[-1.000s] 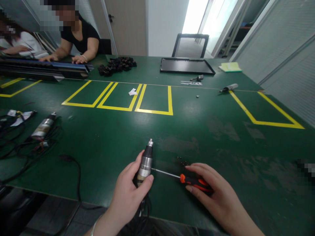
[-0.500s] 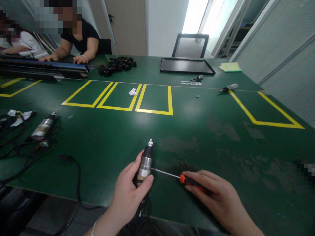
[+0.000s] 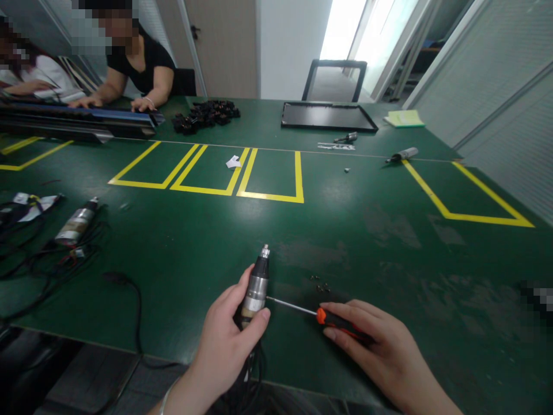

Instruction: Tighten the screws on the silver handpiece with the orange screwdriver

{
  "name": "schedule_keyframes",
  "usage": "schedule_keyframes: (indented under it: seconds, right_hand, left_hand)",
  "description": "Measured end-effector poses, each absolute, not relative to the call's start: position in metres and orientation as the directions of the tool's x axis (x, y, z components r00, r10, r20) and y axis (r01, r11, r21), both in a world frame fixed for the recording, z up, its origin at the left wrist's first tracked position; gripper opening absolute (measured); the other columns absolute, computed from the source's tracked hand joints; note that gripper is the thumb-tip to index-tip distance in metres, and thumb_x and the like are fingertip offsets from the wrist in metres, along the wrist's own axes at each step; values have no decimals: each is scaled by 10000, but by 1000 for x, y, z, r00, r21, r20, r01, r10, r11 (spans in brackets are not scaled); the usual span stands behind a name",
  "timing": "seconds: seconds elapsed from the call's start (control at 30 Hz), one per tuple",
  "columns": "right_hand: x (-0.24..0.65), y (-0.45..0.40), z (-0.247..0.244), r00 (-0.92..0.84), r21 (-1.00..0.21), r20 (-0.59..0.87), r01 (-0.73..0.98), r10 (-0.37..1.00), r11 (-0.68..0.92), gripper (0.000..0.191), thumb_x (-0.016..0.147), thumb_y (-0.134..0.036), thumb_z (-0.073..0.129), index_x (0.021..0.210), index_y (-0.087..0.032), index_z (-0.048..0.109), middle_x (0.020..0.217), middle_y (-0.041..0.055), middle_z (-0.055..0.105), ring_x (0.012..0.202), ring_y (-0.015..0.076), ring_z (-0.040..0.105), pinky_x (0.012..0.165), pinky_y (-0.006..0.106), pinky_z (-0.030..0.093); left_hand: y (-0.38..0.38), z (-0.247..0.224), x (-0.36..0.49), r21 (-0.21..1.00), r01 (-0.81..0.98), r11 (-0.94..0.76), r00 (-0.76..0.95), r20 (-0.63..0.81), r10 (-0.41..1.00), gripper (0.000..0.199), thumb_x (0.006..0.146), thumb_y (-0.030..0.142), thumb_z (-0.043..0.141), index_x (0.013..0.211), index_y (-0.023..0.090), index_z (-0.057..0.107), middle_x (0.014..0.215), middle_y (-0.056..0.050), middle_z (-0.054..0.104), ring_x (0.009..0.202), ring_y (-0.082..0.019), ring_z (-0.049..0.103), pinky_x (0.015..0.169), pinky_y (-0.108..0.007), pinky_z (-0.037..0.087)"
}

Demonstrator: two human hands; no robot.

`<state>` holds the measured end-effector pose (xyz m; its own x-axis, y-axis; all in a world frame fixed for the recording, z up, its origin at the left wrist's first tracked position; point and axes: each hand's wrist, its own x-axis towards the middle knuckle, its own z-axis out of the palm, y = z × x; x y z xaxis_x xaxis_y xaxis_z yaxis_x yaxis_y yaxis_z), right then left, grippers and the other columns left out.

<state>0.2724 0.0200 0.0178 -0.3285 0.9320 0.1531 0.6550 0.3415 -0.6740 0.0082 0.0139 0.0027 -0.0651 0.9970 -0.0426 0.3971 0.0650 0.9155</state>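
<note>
My left hand (image 3: 237, 331) is wrapped round the silver and black body of an electric screwdriver (image 3: 258, 286), whose metal nose points away from me. A black cable hangs below that hand. In my right hand (image 3: 375, 340) is a screwdriver (image 3: 341, 323) with a black and orange handle. Its thin shaft reaches left, and the tip meets the side of the electric screwdriver near the silver ring; the exact contact is too small to make out. Several small dark screws (image 3: 322, 287) lie on the green table just beyond the shaft.
Another electric screwdriver (image 3: 76, 222) lies among black cables at the left. Yellow tape outlines (image 3: 270, 196) mark the table (image 3: 207, 236). Farther back are a pile of black parts (image 3: 207, 115), a black framed panel (image 3: 328, 117) and more drivers (image 3: 401, 155). A co-worker (image 3: 144, 69) sits at the back left.
Both hands and the two tools have barely shifted, a slight move to the right. The right fingers sit a little differently on the handle. A co-worker's hand moved slightly.
</note>
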Motion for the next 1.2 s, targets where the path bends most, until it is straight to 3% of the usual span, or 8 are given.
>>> schedule_keyframes:
  seconds: [0.13, 0.27, 0.57, 0.83, 0.93, 1.03, 1.2]
  right_hand:
    - [274, 19, 18, -301, -682, 170, 651, 938, 333, 237, 933, -373, 661, 1110, -263, 773, 910, 57, 787, 777, 193, 762, 648, 249, 605]
    - [275, 18, 19, -304, -712, 175, 618, 936, 334, 259, 1014, -318, 520, 1095, -262, 759, 959, 66, 774, 857, 198, 758, 721, 270, 610]
    - [276, 20, 16, -274, -652, 304, 638, 912, 409, 180, 910, -253, 670, 1051, -282, 779, 1001, 64, 727, 879, 206, 743, 730, 278, 632]
    - [275, 20, 11, -247, -651, 272, 664, 930, 367, 255, 851, -213, 714, 1087, -301, 757, 1092, 64, 708, 959, 220, 744, 816, 306, 637]
    - [275, 20, 8, -233, -647, 282, 671, 931, 364, 208, 840, -202, 715, 1019, -297, 764, 1098, 64, 696, 975, 226, 738, 826, 315, 635]
    - [275, 21, 9, -230, -640, 310, 668, 923, 381, 150, 834, -213, 731, 948, -295, 784, 1099, 65, 693, 975, 230, 739, 799, 306, 638]
    - [274, 22, 15, -256, -662, 294, 640, 921, 390, 205, 870, -216, 719, 1033, -313, 798, 1020, 43, 741, 870, 186, 759, 710, 235, 628]
  left_hand:
    - [14, 3, 8, 917, 392, 68, -60, -48, 997, 601, 864, 357, 665, 1439, 198, 586, 1213, -95, 730, 1098, -287, 666, 907, -370, 497]
    - [14, 3, 8, 913, 398, 87, -58, -70, 996, 616, 868, 366, 654, 1450, 184, 572, 1186, -98, 729, 1081, -288, 664, 865, -354, 499]
    - [15, 3, 9, 913, 400, 77, -65, -55, 996, 613, 859, 364, 662, 1441, 189, 585, 1144, -84, 737, 1032, -273, 670, 866, -350, 496]
    - [14, 4, 8, 915, 397, 66, -73, -40, 997, 600, 850, 353, 680, 1427, 204, 604, 1125, -84, 753, 1018, -277, 682, 845, -355, 513]
    - [14, 3, 8, 915, 401, 55, -74, -27, 997, 595, 847, 347, 686, 1422, 216, 610, 1101, -76, 756, 986, -269, 685, 827, -348, 517]
    - [15, 3, 9, 910, 410, 52, -71, -25, 997, 592, 851, 353, 681, 1421, 211, 611, 1059, -68, 751, 937, -255, 681, 815, -344, 516]
    - [15, 3, 9, 908, 413, 62, -67, -37, 997, 600, 861, 360, 670, 1433, 193, 596, 1078, -73, 744, 946, -254, 675, 846, -355, 508]
